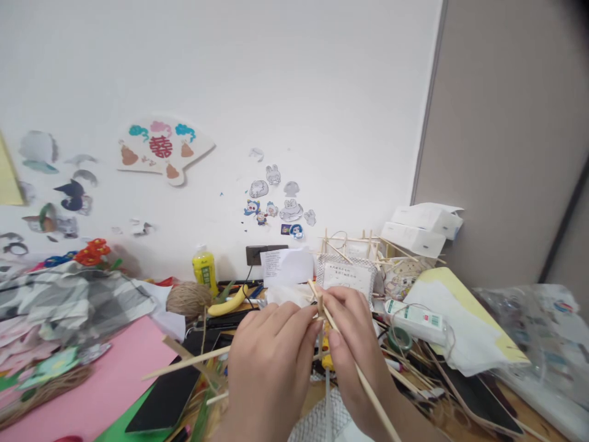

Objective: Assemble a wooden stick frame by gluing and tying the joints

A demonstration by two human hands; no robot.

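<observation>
Both hands are raised over a cluttered desk, pinching thin wooden sticks where they cross. My left hand has its fingers closed on the crossing from the left. My right hand grips the long stick that runs down to the lower right. A second long stick reaches out to the left over the desk. A small short stick stands upright at the crossing. Below the hands lies a piece of white mesh.
A ball of twine, a yellow bottle and a banana sit behind. Pink paper and a dark tablet lie left. A stick frame, tissue packs, tape roll and plastic bags crowd the right.
</observation>
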